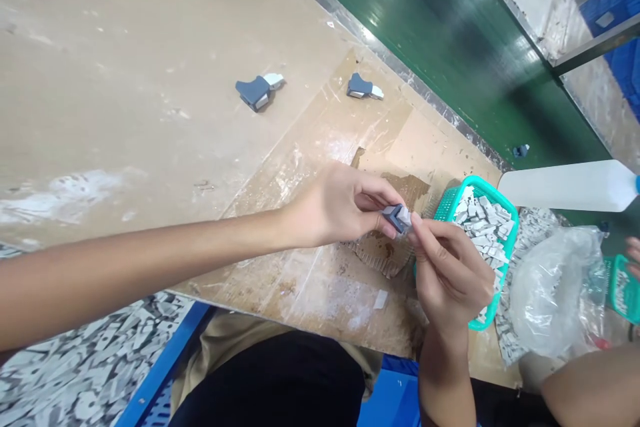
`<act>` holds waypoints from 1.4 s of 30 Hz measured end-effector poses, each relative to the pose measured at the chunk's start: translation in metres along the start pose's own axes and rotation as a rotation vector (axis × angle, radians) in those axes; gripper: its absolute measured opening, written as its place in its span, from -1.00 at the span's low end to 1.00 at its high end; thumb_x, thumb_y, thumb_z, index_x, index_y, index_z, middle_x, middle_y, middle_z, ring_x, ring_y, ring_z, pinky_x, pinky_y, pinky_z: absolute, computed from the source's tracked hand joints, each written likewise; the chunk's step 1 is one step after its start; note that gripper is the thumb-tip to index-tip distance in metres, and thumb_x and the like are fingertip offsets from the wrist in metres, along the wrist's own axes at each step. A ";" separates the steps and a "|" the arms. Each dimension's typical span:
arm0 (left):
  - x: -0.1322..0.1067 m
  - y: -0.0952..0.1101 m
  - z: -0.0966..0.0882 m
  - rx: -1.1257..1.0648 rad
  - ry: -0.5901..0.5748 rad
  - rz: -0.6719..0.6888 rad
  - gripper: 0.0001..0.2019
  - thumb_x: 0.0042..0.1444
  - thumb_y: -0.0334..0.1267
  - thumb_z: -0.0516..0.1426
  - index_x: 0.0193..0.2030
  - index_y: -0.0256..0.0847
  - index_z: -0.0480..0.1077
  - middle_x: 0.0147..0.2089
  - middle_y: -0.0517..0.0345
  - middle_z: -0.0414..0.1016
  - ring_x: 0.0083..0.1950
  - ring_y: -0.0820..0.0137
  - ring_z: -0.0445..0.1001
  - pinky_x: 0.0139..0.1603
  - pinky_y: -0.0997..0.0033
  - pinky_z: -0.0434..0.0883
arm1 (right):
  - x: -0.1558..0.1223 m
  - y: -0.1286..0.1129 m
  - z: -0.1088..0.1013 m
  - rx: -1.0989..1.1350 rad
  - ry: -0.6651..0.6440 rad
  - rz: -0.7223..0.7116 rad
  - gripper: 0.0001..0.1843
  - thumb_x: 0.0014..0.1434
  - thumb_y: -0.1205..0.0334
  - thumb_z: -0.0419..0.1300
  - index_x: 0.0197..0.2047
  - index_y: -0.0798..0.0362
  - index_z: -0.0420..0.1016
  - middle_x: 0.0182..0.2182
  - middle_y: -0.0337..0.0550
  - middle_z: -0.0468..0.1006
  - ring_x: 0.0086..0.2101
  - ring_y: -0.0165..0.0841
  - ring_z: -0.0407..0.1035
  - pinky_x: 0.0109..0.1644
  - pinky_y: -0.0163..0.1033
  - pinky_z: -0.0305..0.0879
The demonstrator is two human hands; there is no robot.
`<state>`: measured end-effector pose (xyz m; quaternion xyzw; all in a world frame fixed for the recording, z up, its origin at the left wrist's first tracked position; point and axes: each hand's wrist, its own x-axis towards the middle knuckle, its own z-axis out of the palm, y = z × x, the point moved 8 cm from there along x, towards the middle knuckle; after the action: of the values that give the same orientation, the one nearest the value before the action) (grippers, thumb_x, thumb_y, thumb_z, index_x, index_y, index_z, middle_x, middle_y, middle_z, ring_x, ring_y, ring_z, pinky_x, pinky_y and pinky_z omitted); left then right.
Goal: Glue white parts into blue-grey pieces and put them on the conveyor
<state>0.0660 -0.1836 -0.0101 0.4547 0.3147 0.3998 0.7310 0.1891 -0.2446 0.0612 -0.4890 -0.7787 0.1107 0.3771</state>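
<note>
My left hand (pixel 340 203) and my right hand (pixel 450 267) meet over the worktable (pixel 150 80), both pinching one small grey-blue plastic part (pixel 397 217) with a white piece fitted at its end. The fingers of each hand are closed on it from opposite sides. Just to the right of my hands stands a teal basket (pixel 445 203) filled with several small white pieces. Two finished-looking grey-and-white parts, one at the table's middle (pixel 257 90) and another further right (pixel 364 88), lie apart from my hands.
A white plastic bottle (pixel 565 185) lies at the right, above a crumpled clear bag (pixel 555 293). Another person's arm (pixel 590 383) and a second teal basket (pixel 625 287) show at the right edge. A blue crate (pixel 75 367) of grey-white pieces sits lower left. A green belt (pixel 450 33) runs behind the table.
</note>
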 end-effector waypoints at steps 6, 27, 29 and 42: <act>-0.007 0.004 -0.002 0.038 0.127 -0.053 -0.85 -0.12 -0.48 0.29 -0.34 -0.28 0.56 -0.36 0.19 0.65 -0.35 0.36 0.65 -0.18 0.43 0.63 | -0.002 0.001 0.005 0.042 -0.075 0.013 -0.33 0.24 0.64 0.08 0.24 -0.25 0.43 -0.17 -0.14 0.53 -0.22 -0.39 0.49 -0.22 -0.28 0.49; 0.022 0.038 -0.049 0.183 0.352 -0.061 -0.76 -0.08 -0.24 0.36 -0.23 -0.16 0.53 -0.33 0.18 0.56 -0.40 0.36 0.59 -0.26 0.37 0.56 | -0.045 0.098 -0.085 -0.433 -0.310 0.798 -0.75 0.26 0.25 0.20 -0.03 0.08 0.60 -0.21 -0.05 0.58 -0.17 -0.17 0.46 -0.09 -0.13 0.29; 0.043 0.070 -0.057 0.433 0.412 0.082 -0.67 0.01 -0.25 0.30 -0.04 -0.18 0.50 -0.26 0.13 0.58 -0.31 0.37 0.60 -0.17 0.37 0.55 | -0.048 0.100 -0.076 -0.453 -0.391 0.837 -0.76 0.28 0.23 0.19 -0.04 0.09 0.60 -0.14 -0.01 0.57 -0.12 -0.15 0.46 -0.09 -0.15 0.27; 0.210 0.116 -0.112 1.170 0.654 0.058 -0.51 -0.09 -0.11 0.36 -0.07 -0.41 0.48 0.01 -0.31 0.58 0.07 0.06 0.54 0.07 0.25 0.44 | -0.044 0.106 -0.062 -0.468 -0.368 0.716 -0.72 0.26 0.37 0.08 -0.47 0.04 0.47 -0.39 -0.07 0.60 -0.38 -0.27 0.45 -0.38 -0.25 0.07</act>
<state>0.0406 0.0762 0.0323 0.6396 0.6725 0.3003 0.2200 0.3149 -0.2413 0.0257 -0.7711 -0.6190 0.1400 0.0505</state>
